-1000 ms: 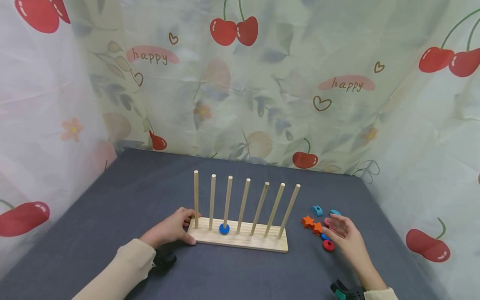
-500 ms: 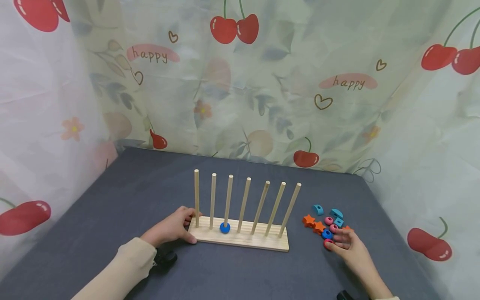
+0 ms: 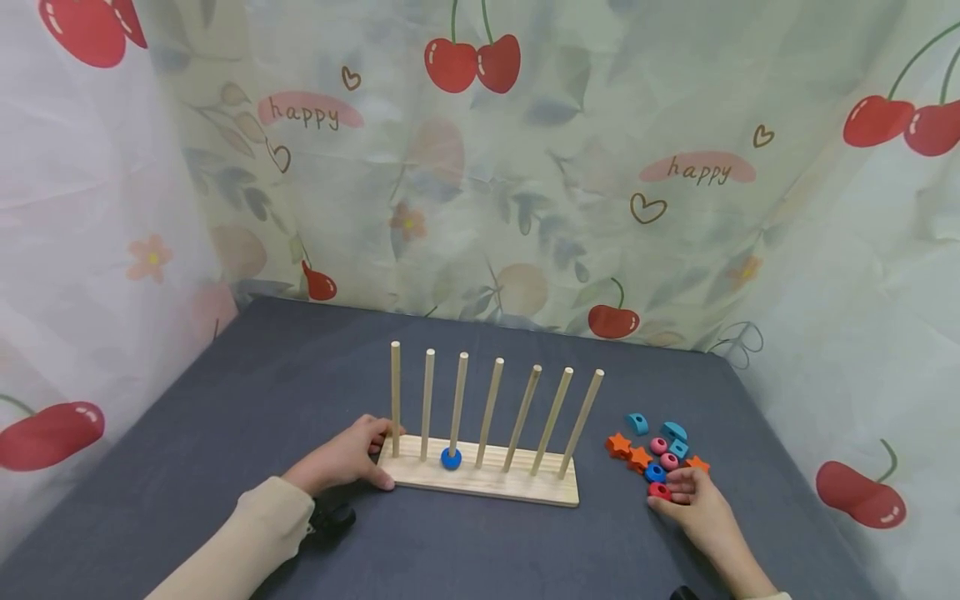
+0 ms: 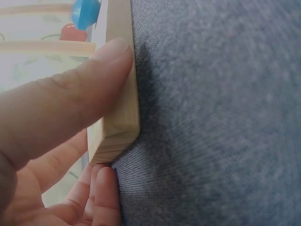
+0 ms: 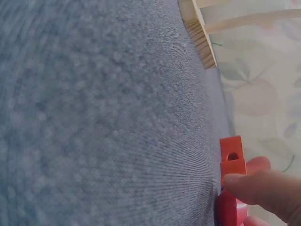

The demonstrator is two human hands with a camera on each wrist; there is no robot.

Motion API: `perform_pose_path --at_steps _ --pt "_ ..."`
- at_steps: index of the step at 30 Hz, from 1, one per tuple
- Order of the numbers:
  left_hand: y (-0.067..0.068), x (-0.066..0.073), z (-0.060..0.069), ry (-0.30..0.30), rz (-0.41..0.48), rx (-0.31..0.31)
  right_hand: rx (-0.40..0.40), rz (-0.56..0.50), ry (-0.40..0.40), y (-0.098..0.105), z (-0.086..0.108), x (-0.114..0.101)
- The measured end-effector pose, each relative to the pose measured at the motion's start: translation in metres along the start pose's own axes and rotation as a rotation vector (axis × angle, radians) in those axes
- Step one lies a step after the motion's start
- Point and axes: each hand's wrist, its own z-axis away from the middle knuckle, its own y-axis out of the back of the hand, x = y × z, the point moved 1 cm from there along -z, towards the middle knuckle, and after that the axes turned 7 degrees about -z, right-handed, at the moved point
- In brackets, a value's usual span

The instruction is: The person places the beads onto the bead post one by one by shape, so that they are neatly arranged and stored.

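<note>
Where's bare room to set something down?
Bare: tabletop in front of the pegged base and behind it, up to the curtain. Crowded: the base's left end, at the left hand; beyond its right, where the right hand pinches a red ring beside loose pieces.

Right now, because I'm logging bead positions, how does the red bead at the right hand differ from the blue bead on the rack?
The red bead is beside the loose pieces, while the blue bead sits at the foot of a peg on the rack. The right hand pinches the red bead; no hand touches the blue bead. Both look small and rounded.
</note>
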Motion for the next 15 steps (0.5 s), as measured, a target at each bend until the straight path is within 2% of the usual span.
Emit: perform_pose_path --at_steps 8,15 --pt "0.0 0.0016 0.001 0.004 -0.006 0.004 0.026 0.009 0.026 -0.0004 0.0021 0.0001" --pt "0.0005 0.0029 0.0013 -0.003 -0.012 0.005 -0.001 -0.046 0.013 0.004 0.001 -0.0062"
